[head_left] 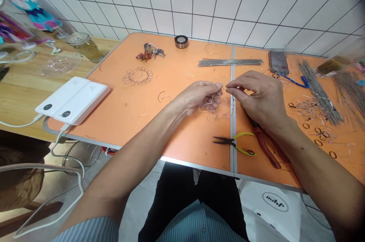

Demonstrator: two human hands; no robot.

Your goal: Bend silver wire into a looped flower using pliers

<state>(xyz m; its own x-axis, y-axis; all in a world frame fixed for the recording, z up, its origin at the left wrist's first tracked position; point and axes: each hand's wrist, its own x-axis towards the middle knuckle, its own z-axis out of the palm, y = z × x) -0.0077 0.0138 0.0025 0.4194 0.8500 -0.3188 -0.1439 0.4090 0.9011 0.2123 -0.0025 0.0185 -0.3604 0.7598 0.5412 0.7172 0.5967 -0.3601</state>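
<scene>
My left hand is closed around a thin wire shape with several loops, which hangs below the fingers over the orange table. Close beside it, my right hand pinches at the upper end of the wire; the exact bit between its fingertips is too fine to make out. Under the right wrist lie red-handled pliers, partly hidden by the hand. Yellow-handled needle-nose pliers rest just in front, jaws pointing left. A finished-looking looped wire ring lies flat at the left.
Straight wire bundles lie at the back and right. A phone, small dark rings and wire scraps are on the right. White power banks with cables overhang the left edge. A tape roll and keys sit behind.
</scene>
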